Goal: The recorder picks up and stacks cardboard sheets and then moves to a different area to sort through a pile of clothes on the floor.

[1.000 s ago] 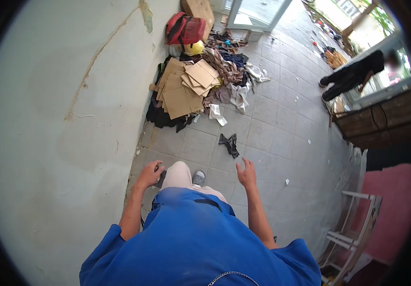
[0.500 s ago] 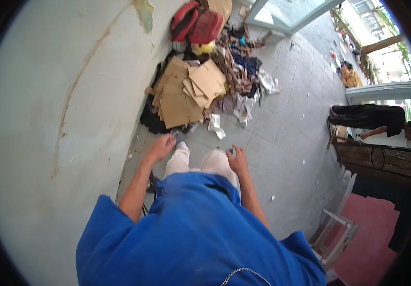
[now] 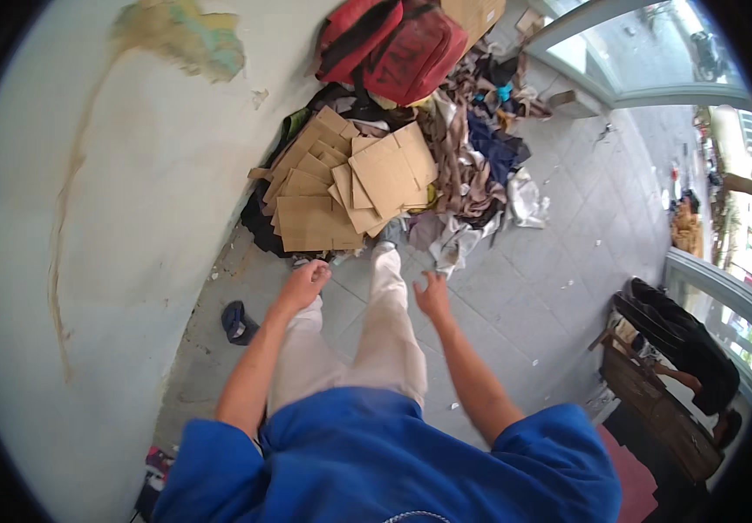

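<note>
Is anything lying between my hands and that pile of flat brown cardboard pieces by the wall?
Nothing visible blocks the way. The left hand and right hand are empty, with only bare grey tiled floor before the pile of flat brown cardboard pieces. Crumpled cloth scraps lie to its right.

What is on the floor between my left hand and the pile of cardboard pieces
In the head view, only a short strip of grey tiled floor separates the left hand from the cardboard pieces, with dark cloth at the pile's edge.
</note>
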Tool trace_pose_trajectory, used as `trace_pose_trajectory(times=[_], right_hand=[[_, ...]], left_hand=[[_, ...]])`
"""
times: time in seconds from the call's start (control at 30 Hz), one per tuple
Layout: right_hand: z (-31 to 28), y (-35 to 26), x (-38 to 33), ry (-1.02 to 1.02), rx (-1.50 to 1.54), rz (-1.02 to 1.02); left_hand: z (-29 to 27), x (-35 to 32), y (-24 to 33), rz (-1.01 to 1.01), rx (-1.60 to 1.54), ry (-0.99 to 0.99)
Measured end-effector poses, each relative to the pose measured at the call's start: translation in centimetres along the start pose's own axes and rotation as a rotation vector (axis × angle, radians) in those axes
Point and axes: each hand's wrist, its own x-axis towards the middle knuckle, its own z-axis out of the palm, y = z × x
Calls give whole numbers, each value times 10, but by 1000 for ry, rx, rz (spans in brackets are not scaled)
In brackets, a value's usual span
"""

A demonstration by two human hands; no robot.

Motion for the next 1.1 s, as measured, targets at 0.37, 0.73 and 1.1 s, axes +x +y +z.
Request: trace_pose_trajectory(times=[0.37,0.73,1.1], right_hand=[[77,133,390,-183,-193,-187],[155,119,375,-243,-25,-220],[152,145,376,-73,44,6]], left_hand=[[137,254,-106,-258,-346,215],[175,373,-79,-356,-140,557],[109,378,-105,-91,335,542]])
